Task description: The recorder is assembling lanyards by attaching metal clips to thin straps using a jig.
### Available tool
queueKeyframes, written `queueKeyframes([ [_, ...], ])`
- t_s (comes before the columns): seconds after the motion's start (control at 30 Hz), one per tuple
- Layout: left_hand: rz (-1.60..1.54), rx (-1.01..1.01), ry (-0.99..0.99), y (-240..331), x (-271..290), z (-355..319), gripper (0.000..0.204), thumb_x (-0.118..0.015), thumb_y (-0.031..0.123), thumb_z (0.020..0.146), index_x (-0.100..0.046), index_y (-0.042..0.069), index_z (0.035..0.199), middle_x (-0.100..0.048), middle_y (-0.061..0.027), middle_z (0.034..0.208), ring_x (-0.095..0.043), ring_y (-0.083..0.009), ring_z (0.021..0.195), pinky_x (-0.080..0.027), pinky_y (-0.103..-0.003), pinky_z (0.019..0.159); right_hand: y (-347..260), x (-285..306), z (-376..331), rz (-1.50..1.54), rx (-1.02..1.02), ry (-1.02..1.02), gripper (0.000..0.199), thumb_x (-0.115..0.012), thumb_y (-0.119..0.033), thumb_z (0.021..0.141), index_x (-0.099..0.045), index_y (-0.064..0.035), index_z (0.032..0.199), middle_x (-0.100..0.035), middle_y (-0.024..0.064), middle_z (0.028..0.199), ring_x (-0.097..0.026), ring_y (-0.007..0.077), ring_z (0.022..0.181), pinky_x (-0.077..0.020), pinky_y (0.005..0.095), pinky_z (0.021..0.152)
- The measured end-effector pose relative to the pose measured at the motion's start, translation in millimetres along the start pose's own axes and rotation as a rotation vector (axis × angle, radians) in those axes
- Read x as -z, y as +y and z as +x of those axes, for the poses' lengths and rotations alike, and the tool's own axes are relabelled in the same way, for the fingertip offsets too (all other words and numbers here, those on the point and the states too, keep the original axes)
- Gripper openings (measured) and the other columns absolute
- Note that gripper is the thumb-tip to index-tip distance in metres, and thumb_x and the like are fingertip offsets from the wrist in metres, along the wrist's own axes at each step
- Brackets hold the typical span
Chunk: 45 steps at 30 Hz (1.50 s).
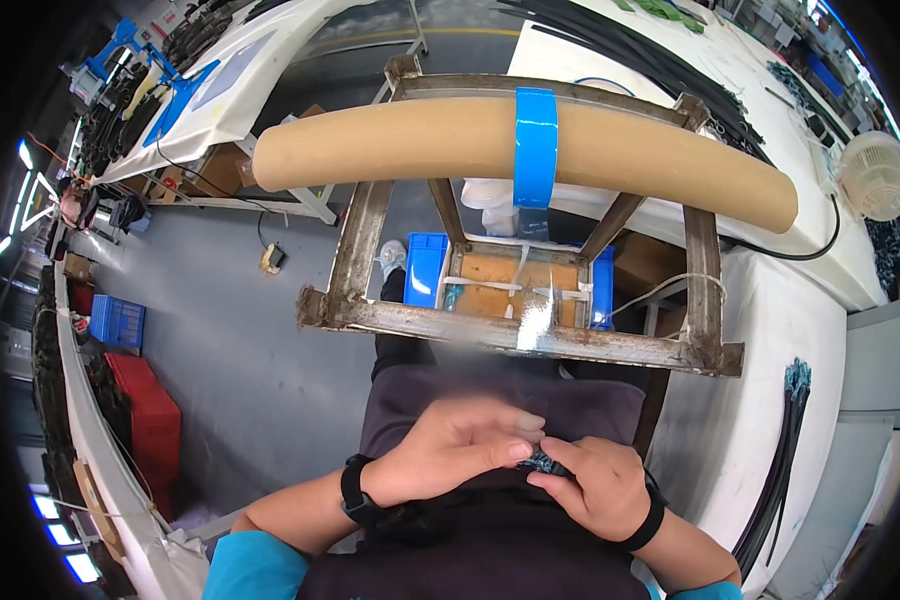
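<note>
Close in front of my body, both hands meet at a small dark bundle [542, 462] with teal, patterned wrapping at its end. My right hand [602, 488] grips it between thumb and fingers. Opposite, my left hand [460, 450] is curled, its thumb and fingertips meeting at the bundle; part of the bundle is hidden by the fingers. Beyond my hands, a thick cardboard tube [400, 140] lies across a worn metal frame [430, 322]. Around the tube sits a blue roll of tape [536, 150], and a clear strip [536, 320] hangs from it to the frame's front bar.
To the right, black strips [785, 450] with teal ends lie on a white-covered table [740, 400]. Blue bins [427, 268] stand below the frame. A red box [142, 405] and a blue crate [117, 322] are at the left. A white fan [872, 175] stands far right.
</note>
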<state>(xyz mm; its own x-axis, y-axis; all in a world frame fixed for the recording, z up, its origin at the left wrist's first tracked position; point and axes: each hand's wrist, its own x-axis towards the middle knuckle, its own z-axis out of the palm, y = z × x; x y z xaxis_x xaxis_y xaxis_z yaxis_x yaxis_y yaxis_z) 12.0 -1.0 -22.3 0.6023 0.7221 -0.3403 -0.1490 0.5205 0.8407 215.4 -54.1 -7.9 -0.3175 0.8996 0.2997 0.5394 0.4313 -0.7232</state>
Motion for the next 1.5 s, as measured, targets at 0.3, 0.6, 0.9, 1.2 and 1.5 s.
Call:
queueKeyframes([
  [0.3, 0.266, -0.222, 0.054, 12, 0, 0, 0.011, -0.063, 0.003, 0.088, -0.068, -0.005, 0.095, -0.07, -0.0138, 0.089, -0.068, -0.0169, 0.082, -0.055, -0.027, 0.074, 9, 3, 10, 0.265, -0.203, -0.064, 0.019, -0.072, -0.017, 0.08, -0.063, -0.0018, 0.086, -0.062, 0.0108, 0.071, -0.059, 0.0251, 0.058, -0.0466, 0.0332, 0.052],
  [0.6, 0.549, -0.349, 0.037, 10, 4, -4, 0.019, -0.075, 0.005, 0.077, -0.071, 0.001, 0.095, -0.07, -0.0107, 0.081, -0.067, -0.0144, 0.07, -0.051, -0.025, 0.063, 22, -8, 11, 0.934, -0.915, -0.286, 0.034, -0.056, -0.031, 0.095, -0.063, 0.0003, 0.084, -0.056, 0.0013, 0.064, -0.046, 0.0064, 0.055, -0.0367, 0.0209, 0.049],
  [0.9, 0.663, -0.305, 0.123, 7, 6, -8, 0.015, -0.074, 0.006, 0.079, -0.069, 0.0, 0.092, -0.069, -0.0098, 0.084, -0.067, -0.0127, 0.072, -0.053, -0.025, 0.062, 28, -8, 13, 1.247, -1.138, -0.504, 0.043, -0.044, -0.039, 0.099, -0.058, 0.0, 0.086, -0.053, 0.0025, 0.068, -0.041, 0.0058, 0.052, -0.0327, 0.0198, 0.046],
  [1.2, 0.043, 0.155, 0.135, -3, 24, -15, 0.009, -0.064, 0.006, 0.088, -0.063, -0.001, 0.093, -0.066, -0.0071, 0.086, -0.066, -0.0116, 0.074, -0.055, -0.024, 0.068, 133, -67, -17, 0.869, -0.971, -0.37, 0.038, -0.042, -0.037, 0.099, -0.055, -0.0025, 0.109, -0.058, 0.0059, 0.095, -0.056, 0.0129, 0.088, -0.0484, 0.0268, 0.078],
  [1.5, -0.063, 0.18, 0.095, 0, 28, -28, 0.013, -0.062, 0.01, 0.091, -0.064, 0.005, 0.103, -0.066, -0.0013, 0.087, -0.064, -0.0066, 0.075, -0.05, -0.019, 0.065, 279, -163, 42, -0.3, -0.82, -0.226, 0.051, -0.061, -0.039, 0.084, -0.059, 0.0046, 0.109, -0.058, 0.0255, 0.112, -0.055, 0.039, 0.106, -0.0433, 0.0453, 0.093],
])
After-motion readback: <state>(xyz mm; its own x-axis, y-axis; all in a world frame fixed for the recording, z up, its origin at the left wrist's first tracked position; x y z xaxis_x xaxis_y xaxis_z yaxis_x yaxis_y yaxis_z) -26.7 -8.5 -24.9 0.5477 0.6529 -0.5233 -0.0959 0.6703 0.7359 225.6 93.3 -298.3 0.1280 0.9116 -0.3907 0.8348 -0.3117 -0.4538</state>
